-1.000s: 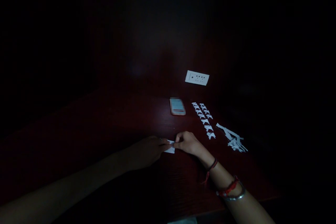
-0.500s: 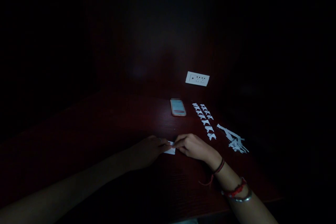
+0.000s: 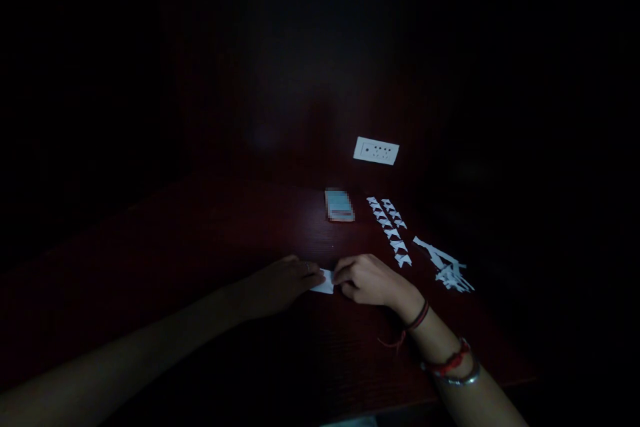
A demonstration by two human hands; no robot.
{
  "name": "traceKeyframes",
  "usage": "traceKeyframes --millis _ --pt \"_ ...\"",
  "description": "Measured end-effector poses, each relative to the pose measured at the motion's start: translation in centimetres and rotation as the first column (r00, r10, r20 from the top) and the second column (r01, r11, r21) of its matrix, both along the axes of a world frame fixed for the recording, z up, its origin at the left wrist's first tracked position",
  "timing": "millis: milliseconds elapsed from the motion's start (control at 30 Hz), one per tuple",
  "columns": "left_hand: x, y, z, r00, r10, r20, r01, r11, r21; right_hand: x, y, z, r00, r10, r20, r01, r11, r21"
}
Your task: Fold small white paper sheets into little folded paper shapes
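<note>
A small piece of white paper (image 3: 325,283) lies on the dark red table between my hands. Fingers of my left hand (image 3: 293,283), with a ring on one, press together on its left part and cover it. At the paper's right edge, my right hand (image 3: 367,280) is closed, fingertips bent down against the sheet; exactly how they pinch it is too dark to make out. Farther right, several folded white paper pieces (image 3: 393,233) lie in two slanting rows. Beyond them is a loose heap of white paper strips (image 3: 451,275).
A blurred, light-blue rectangular object (image 3: 339,205) lies on the table (image 3: 240,233) beyond my hands. A white socket plate (image 3: 376,151) is set in the dark panel behind it. The table's front edge shows at the bottom, and the surroundings are very dark.
My right fingertips have shifted slightly right, from over the paper to its edge, uncovering a little more of it. My left hand stays nearly still on the paper.
</note>
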State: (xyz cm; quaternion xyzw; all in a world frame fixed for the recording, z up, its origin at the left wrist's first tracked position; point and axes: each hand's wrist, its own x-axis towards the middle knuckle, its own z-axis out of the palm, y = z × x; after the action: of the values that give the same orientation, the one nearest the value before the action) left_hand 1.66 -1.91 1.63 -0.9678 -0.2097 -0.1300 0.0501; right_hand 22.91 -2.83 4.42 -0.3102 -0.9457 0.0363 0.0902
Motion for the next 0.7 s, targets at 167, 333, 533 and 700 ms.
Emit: traceKeyframes --millis 167,333,533,700 --pt "-0.5 0.4 -0.8 1.000 0.016 0.023 -0.015 0.999 -0.036 0.4 0.7 -0.4 0.985 -0.089 -0.148 0.087 0.996 -0.019" --pt "-1.0 1.3 -1.8 0.997 -0.040 0.068 0.042 0.999 -0.027 0.4 1.7 -1.1 0.936 -0.153 -0.316 0.132 0.987 -0.086" --pt "-0.8 0.8 -1.6 0.999 -0.019 0.047 0.020 1.000 -0.005 -0.1 2.4 -2.4 0.884 -0.285 -0.369 0.168 0.933 -0.318" --pt "-0.6 0.2 -1.4 1.000 -0.011 0.022 0.011 1.000 -0.002 -0.5 2.6 -3.3 0.811 -0.412 -0.417 0.141 0.828 -0.543"
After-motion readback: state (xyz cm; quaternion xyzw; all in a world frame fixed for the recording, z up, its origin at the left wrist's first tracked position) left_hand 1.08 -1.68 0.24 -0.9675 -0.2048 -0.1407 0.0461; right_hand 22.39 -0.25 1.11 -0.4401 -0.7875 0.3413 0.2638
